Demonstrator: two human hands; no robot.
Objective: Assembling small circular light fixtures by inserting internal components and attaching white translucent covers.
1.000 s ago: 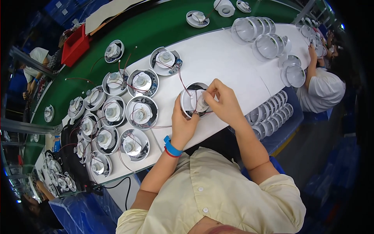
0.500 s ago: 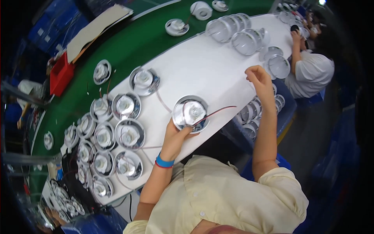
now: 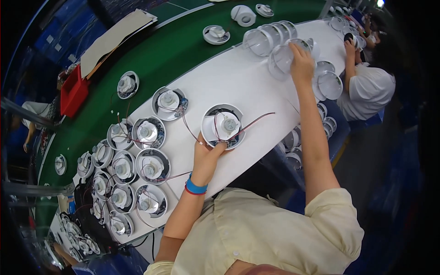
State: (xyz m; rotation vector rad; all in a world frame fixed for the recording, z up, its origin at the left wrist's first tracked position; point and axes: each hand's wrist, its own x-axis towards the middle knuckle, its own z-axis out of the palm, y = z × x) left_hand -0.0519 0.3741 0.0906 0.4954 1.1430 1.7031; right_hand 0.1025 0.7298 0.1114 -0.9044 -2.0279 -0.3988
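My left hand (image 3: pixel 207 158) grips the lower rim of a round white lamp housing (image 3: pixel 223 126), its thumb over the edge. Inside the housing are a white central socket piece and a dark circuit board. A thin reddish wire (image 3: pixel 259 120) sticks out to the right. At the far right of the table my right hand (image 3: pixel 302 66) pinches the rim of a clear dome cover (image 3: pixel 278 60) among other such covers. The tips of its fingers are partly hidden. Several similar housings (image 3: pixel 147 133) with loose wires stand in rows on the left.
A white table (image 3: pixel 238 85) runs along a green conveyor belt (image 3: pixel 183 43) carrying a few housings. Clear covers (image 3: pixel 330 85) stand at the table's right end. A blue bin (image 3: pixel 337 126) of covers is below on the right. A red tray (image 3: pixel 73 96) is far left. A co-worker (image 3: pixel 366 87) sits at right.
My right hand has reached forward to the clear covers and taken hold of one, which has shifted slightly left. The left hand keeps the housing nearly in place. Pieces on the belt have moved right.
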